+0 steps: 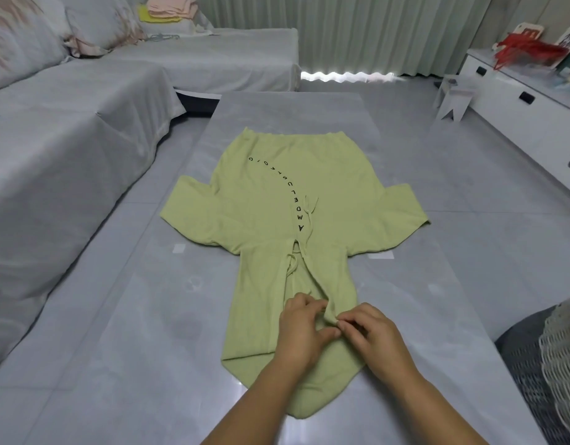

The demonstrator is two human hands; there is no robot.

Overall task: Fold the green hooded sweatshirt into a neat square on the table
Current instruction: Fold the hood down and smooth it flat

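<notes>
Hands (301, 329) (371, 335) on sweatshirt hood (261, 316); basket (562, 364) right.

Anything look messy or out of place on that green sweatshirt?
The drawstrings trail crooked across the sweatshirt, one beside the printed letters, and the left hand and right hand pinch a ridge in the hood.

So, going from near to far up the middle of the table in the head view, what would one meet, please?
The hood → left hand and right hand pinching it → drawstrings → black lettering → ribbed hem → table → curtain.
</notes>
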